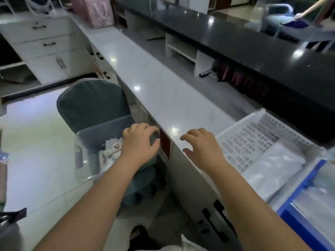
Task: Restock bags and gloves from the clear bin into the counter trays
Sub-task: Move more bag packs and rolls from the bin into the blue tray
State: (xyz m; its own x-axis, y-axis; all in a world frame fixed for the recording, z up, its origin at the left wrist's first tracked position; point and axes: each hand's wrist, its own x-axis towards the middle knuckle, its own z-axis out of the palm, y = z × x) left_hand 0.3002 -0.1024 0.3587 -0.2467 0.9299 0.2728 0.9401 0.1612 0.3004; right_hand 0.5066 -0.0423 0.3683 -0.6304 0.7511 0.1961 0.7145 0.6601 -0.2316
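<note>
This looks like the staff side of a shop or service desk. A long white worktop (154, 87) runs beneath a higher black customer counter (253, 51), with open cubbyholes (181, 49) between the two levels. White drawer cabinets (47, 44) line the back wall, pink gift bags (98, 10) stand at the far end, and trays of clear plastic bags (268, 160) sit on the worktop.
</note>
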